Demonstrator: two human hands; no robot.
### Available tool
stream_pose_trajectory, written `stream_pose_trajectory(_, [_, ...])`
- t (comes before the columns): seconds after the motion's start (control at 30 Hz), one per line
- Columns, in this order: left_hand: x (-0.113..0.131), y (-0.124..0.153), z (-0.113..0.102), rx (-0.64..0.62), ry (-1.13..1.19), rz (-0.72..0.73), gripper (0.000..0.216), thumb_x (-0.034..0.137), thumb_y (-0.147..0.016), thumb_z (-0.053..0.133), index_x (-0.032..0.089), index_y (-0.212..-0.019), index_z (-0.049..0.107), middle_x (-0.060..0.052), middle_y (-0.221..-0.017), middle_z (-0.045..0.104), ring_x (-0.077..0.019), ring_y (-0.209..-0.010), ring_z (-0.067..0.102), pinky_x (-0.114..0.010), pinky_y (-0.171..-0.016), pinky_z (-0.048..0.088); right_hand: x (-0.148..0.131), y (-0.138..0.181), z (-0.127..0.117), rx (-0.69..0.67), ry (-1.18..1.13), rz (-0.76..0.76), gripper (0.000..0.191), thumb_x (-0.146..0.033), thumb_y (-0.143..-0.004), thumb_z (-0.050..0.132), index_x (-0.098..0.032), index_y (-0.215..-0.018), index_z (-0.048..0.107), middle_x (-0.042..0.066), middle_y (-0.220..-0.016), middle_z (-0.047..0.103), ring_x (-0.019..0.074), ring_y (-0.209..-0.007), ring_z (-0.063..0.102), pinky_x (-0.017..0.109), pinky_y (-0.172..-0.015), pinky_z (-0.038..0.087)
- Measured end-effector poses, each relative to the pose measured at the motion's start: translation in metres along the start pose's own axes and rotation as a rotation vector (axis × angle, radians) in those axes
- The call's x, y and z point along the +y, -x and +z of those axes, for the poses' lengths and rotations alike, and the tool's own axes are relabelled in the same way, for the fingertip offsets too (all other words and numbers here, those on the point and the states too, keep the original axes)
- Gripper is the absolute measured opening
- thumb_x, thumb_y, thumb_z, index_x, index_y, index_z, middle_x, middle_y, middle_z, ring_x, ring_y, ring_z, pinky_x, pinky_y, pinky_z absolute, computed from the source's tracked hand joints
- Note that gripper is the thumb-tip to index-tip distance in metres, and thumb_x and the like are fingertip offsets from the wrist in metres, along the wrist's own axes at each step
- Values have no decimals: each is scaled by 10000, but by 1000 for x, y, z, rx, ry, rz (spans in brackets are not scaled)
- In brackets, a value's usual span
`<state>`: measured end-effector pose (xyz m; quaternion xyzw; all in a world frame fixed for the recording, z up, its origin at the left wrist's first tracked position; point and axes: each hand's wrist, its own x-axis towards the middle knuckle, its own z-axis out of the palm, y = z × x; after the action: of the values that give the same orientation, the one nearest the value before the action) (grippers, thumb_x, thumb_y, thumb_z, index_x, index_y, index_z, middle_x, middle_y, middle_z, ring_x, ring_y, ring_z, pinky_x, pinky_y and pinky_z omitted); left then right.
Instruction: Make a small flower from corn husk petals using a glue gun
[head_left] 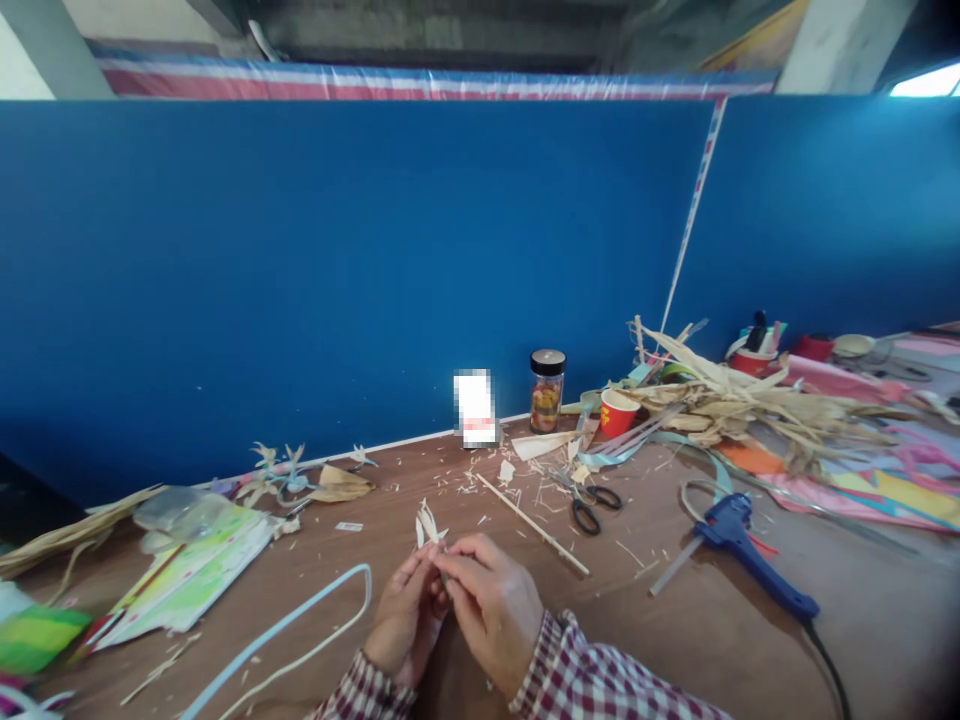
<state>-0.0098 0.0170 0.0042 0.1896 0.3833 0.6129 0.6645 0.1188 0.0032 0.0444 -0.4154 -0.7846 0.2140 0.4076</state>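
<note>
The desk [892,610] is big and brown. Dry husks [720,395] pile up by its back edge, on the right. Away from that edge, the right hand [496,603] and left hand [403,612] pinch a small bunch of pale strips [427,522], fingertips together.

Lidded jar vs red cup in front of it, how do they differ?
The jar is taller; the red cup is shorter.
The jar has a black-rimmed lid; the cup is open.
The jar's side is see-through, showing its contents; the cup's is opaque red with yellow print.
Both are near the blue partition.
</note>
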Motion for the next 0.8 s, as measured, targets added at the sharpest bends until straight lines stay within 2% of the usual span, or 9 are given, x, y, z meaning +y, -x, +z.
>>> stream_pose_trajectory(0.1, [2, 2, 2, 22, 9, -24, 131, 117, -691, 635, 120, -822, 631, -2, -635, 591, -36, -450, 500, -131, -433, 455, -4, 13, -19, -19, -8, -20, 315, -132, -811, 394, -233, -1067, 547, 51, -975, 546, 150, -853, 528, 253, -762, 435])
stream_pose_trajectory(0.23, [3, 3, 2, 62, -40, -69, 116, 84, -739, 570, 112, -834, 632, -14, -662, 574, -16, -424, 455, -114, -399, 436, 10, 39, -66, -11, 81, -17, 315, -132, -784, 425, -221, -1062, 545, 64, -973, 553, 161, -857, 528, 271, -761, 440])
stream_pose_trajectory(0.43, [1, -1, -3, 3, -98, -108, 201, 151, -674, 657, 138, -873, 636, -17, -729, 577, -22, -448, 424, -120, -380, 418, 67, 76, -165, 186, 640, 167, 268, -189, -792, 459, -211, -1047, 537, 79, -997, 558, 199, -914, 515, 348, -793, 412])
stream_pose_trajectory(0.53, [0, -1, -2, 6, -121, -122, 240, 201, -612, 711, 152, -837, 643, -17, -727, 588, -27, -434, 402, -132, -355, 405, 93, 93, -199, 227, 879, 349, 166, -268, -796, 477, -190, -922, 553, 85, -891, 573, 209, -811, 539, 329, -694, 413])
stream_pose_trajectory(0.63, [0, 0, 0, 9, -137, -121, 245, 219, -579, 734, 160, -799, 643, -21, -734, 599, -24, -419, 381, -139, -341, 392, 111, 106, -209, 169, 1003, 477, 200, -338, -747, 557, -186, -874, 539, 102, -827, 573, 223, -748, 552, 309, -617, 390])
stream_pose_trajectory(0.7, [0, 1, 1, 0, -150, -119, 253, 221, -580, 734, 165, -810, 644, -21, -725, 599, -28, -424, 384, -139, -345, 396, 119, 112, -207, 153, 1050, 516, 194, -284, -712, 608, -191, -861, 526, 95, -785, 575, 225, -712, 562, 297, -580, 375])
stream_pose_trajectory(0.8, [0, 1, 1, 1, -159, -104, 267, 216, -582, 732, 164, -831, 648, -15, -705, 591, -37, -448, 413, -140, -376, 423, 124, 115, -205, 155, 1058, 505, 151, -169, -739, 566, -201, -875, 511, 77, -751, 574, 210, -695, 571, 284, -587, 375])
